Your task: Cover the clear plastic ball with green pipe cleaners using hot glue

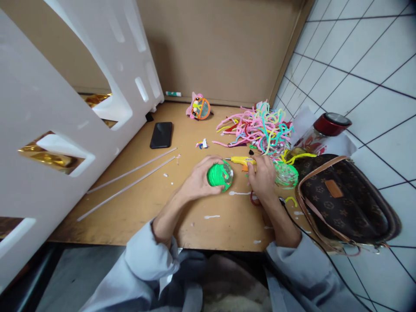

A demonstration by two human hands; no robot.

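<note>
My left hand (pixel 199 180) is wrapped round a rounded cup-like piece (pixel 216 175) covered in bright green fuzzy strands, its clear end turned to the right. In my right hand (pixel 262 177) is a yellow glue gun (pixel 239 160) with an orange trigger, its nozzle pointing left toward the green piece, a small gap apart. A second rounded piece, clear with green strands (pixel 286 175), lies just right of my right hand. Behind the glue gun spreads a heap of pink, teal and yellow pipe cleaners (pixel 256 128).
A black phone (pixel 161 135) and two thin white sticks (pixel 130 184) lie to the left. Near the back wall are a pink and orange craft figure (pixel 199 107) and a marker (pixel 173 93). A brown handbag (pixel 347 199) and red-lidded bottle (pixel 325 130) stand right; a black cord (pixel 312 238) trails nearby.
</note>
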